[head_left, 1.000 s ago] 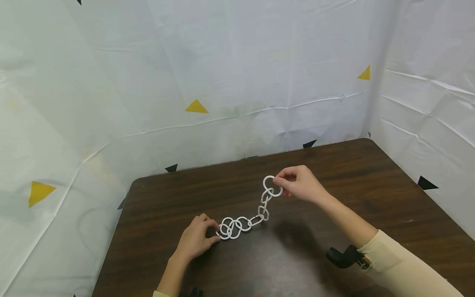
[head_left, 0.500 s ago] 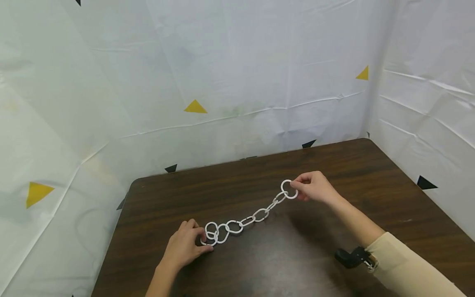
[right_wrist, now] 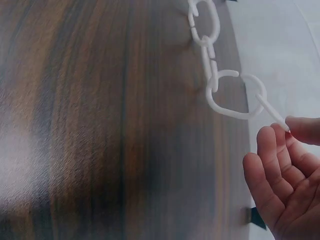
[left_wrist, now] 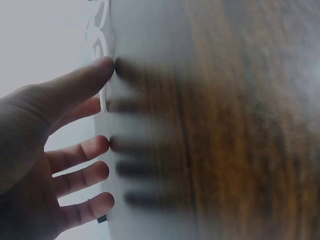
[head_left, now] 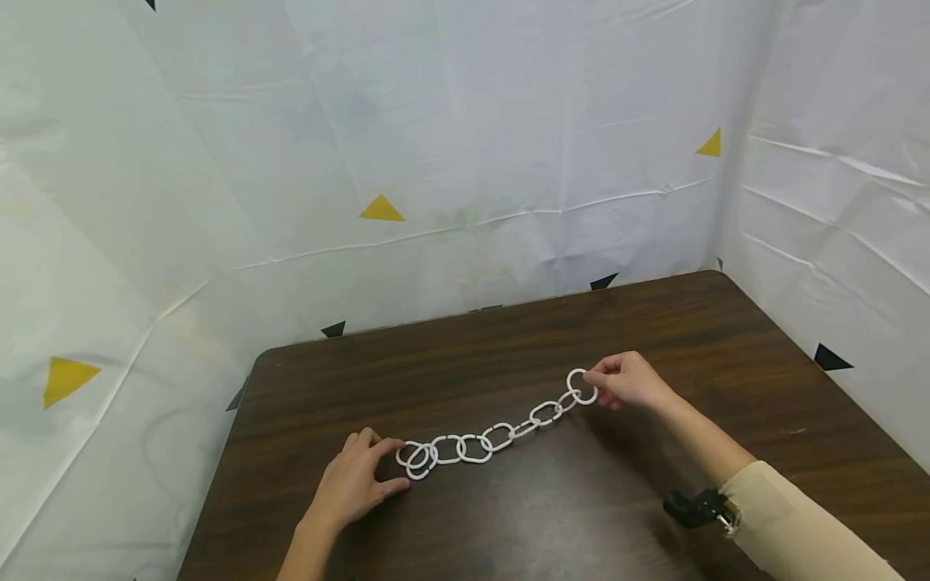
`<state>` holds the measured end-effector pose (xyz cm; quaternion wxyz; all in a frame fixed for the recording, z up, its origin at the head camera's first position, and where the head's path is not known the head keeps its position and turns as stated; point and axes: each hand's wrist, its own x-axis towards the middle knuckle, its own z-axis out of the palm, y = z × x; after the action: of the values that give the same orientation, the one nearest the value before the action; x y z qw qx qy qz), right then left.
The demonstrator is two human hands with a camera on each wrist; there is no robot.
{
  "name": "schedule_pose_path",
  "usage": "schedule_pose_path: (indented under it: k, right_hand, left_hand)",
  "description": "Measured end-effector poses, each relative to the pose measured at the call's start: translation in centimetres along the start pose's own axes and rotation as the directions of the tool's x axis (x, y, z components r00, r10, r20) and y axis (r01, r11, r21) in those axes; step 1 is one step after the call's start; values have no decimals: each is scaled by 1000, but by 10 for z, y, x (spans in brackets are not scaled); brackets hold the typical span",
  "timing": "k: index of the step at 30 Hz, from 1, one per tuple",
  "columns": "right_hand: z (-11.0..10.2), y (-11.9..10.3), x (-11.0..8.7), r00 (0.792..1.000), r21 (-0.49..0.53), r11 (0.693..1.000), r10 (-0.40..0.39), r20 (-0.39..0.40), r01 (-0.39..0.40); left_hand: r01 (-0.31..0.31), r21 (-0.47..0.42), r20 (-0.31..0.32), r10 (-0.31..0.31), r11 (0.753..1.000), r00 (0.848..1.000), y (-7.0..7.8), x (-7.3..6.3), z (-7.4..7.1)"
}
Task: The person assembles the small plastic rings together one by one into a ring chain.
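A chain of several white plastic links (head_left: 475, 461) stretches across the dark table between both hands. At its right end, thumb and index finger of my right hand (head_left: 632, 379) pinch the last link (head_left: 569, 381), which is raised and tilted. The right wrist view shows that pinch, with an open-gapped link (right_wrist: 227, 114) hooked through the pinched one. My left hand (head_left: 350, 482) lies at the other end, thumb and index finger spread beside the leftmost links, which overlap each other. In the left wrist view its fingers are loosely extended, fingertips close to the tabletop and the link (left_wrist: 103, 100).
The brown wood-grain table (head_left: 508, 532) has rounded far corners. White sheeting (head_left: 465, 121) with yellow and black triangles stands behind it and at both sides. A black strap device (head_left: 693, 508) sits on the right wrist by the beige sleeve (head_left: 792, 524).
My right hand has moved right and lower with the end link, drawing the chain out straighter along the table. My left hand has shifted left, and its fingers have spread at the left end.
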<state>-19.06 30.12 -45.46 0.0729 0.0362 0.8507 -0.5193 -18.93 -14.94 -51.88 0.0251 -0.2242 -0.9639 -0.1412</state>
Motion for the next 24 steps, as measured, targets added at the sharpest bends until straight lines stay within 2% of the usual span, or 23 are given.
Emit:
schedule_pose_path:
  k: [6, 10, 13, 17, 24]
  right_hand:
    - [-1, 13, 2, 1000, -7, 1000, 7, 8, -7]
    - [-1, 22, 5, 1000, -12, 1000, 19, 16, -19]
    - [-1, 26, 6, 999, -17, 999, 33, 20, -33]
    - [0, 31, 4, 999, -37, 998, 51, 20, -50]
    - [8, 42, 2, 997, -42, 996, 75, 30, -74]
  left_hand:
    - [-41, 19, -34, 42, 999, 999, 0, -1, -3]
    - [-73, -8, -24, 73, 997, 997, -1, -2, -2]
    - [-43, -12, -7, 43, 999, 999, -3, -7, 0]
    - [20, 16, -18, -20, 1000, 1000, -11, -15, -1]
    - [70, 7, -19, -70, 998, 997, -23, -24, -9]
